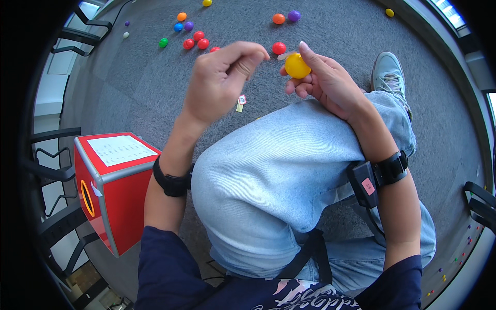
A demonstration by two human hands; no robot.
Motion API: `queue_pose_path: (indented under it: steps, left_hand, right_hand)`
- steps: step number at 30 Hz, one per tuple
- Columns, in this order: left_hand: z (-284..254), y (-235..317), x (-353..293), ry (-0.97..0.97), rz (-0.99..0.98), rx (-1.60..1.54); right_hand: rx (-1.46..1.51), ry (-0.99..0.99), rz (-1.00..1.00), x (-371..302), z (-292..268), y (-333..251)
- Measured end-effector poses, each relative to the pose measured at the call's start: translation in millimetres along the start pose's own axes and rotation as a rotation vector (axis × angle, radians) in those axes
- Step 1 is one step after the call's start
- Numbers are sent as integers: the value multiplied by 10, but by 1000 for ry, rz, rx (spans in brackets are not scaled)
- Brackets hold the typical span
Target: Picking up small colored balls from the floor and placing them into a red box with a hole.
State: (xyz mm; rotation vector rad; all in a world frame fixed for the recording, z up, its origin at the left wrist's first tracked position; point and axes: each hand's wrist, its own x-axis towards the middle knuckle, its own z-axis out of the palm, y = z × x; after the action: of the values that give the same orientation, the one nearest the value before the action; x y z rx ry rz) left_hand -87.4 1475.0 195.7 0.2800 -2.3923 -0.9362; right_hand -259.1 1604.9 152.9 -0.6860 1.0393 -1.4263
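Observation:
My right hand (330,82) holds a small yellow plastic ball (298,66) between thumb and fingers, above my bent knee. A pale, narrow strip (285,56) sticks out beside the ball, toward my left hand. To its left, my left hand (222,77) is raised with the fingers curled in and the thumb pressed against them. Whatever is between those fingertips, if anything, is hidden. Below the hands, small slips of paper (241,103), one yellowish and one white with a red border, lie on the grey carpet. A red ball (279,48) rests on the floor just beyond my hands.
A red box (121,206) with silver edges, a round side opening and a white sheet (121,148) on top stands left of me. Red, orange, blue, purple and green balls (164,43) dot the far carpet. Black chair parts (480,204) show at both sides.

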Motion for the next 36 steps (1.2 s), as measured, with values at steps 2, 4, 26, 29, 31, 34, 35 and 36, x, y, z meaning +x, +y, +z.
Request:
queue_pose_path:
  steps: [2,4,26,29,31,34,35,36]
  left_hand:
    - [-15,-53,23,63,-35,-51]
    - [-76,-102,50,157,-104,-26]
    - [-51,89,364,-367,-125,96]
    - [27,21,380,-351,-106,41]
    - [31,25,386,-366,-109,33]
    - [61,-5,388,-368,-78,48]
    - [67,-16,390,-354,-44,72]
    - [65,-19,391,-356,-44,73]
  right_hand:
    - [-17,25,13,-2,10,-1]
    - [-81,47,-3,5,5,12]
    - [-301,98,-63,-8,33,24]
    - [-382,74,-48,-17,49,14]
    - [-405,102,-87,-8,95,29]
    - [-452,86,-80,6,59,57]
    - [-451,87,-80,5,59,57]
    - [-455,90,-77,5,61,56]
